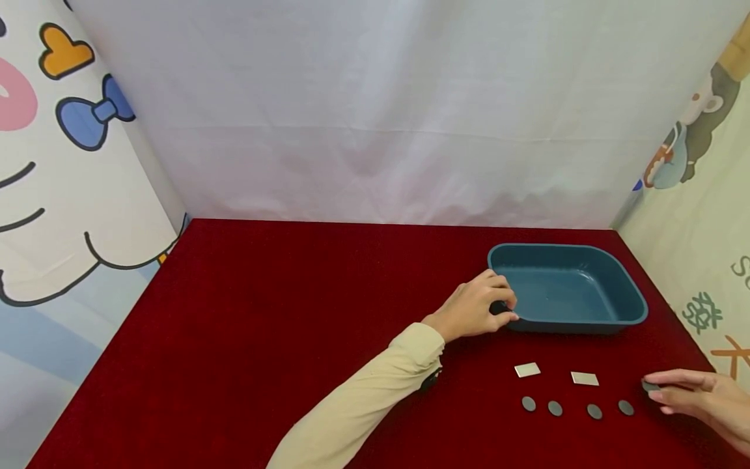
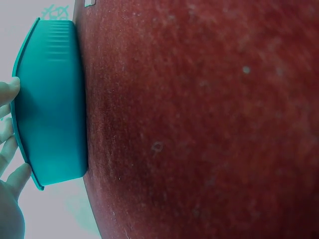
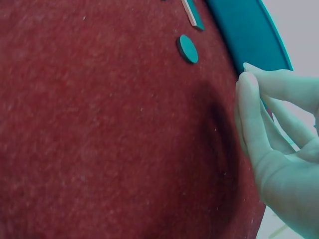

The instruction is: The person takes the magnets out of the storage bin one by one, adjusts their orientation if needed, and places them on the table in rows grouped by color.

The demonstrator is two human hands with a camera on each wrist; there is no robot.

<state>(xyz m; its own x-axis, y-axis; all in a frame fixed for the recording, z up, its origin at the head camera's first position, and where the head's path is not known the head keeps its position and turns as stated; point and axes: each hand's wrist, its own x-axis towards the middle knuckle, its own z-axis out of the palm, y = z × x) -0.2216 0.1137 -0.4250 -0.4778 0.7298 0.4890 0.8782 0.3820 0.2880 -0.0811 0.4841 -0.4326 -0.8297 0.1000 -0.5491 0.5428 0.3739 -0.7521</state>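
Observation:
My left hand (image 1: 477,305) holds the near-left corner of a blue plastic basin (image 1: 562,322), its fingers and thumb on the rim. The left wrist view shows the fingertips (image 2: 20,174) spread along the rim of the basin (image 2: 55,109). At the right edge, my right hand (image 1: 697,394) pinches a small grey disc (image 1: 649,385) between thumb and fingers; in the right wrist view the fingers mostly hide it. Several matching discs (image 1: 594,412) lie in a row to the left of that hand. Behind them are two pale rectangular tiles (image 1: 527,370).
A dark red cloth (image 1: 293,312) covers the table. White fabric (image 1: 381,130) hangs along the back, and printed cartoon sheets (image 1: 88,215) stand at both sides. The basin sits near the table's far right corner.

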